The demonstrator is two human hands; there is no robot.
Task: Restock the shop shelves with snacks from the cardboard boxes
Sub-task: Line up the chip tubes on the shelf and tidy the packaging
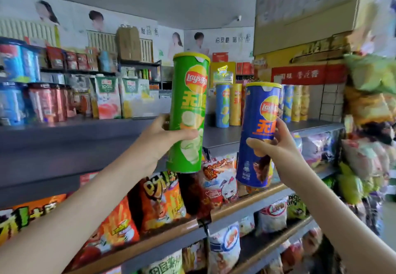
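My left hand (165,138) grips a tall green Lay's crisp can (189,93) around its lower half and holds it upright in front of the grey top shelf (85,132). A blue Lay's crisp can (260,123) is held upright in my right hand (276,145), a little lower and to the right. Both cans are raised to about the level of the top shelf's front edge. Behind them, several blue and yellow crisp cans (229,104) stand on that shelf.
Drink cartons and cups (107,98) fill the top shelf's left part. Snack bags (162,201) line the lower shelves. Large cardboard boxes (304,16) are stacked at the upper right. Bags (368,111) hang down the right edge.
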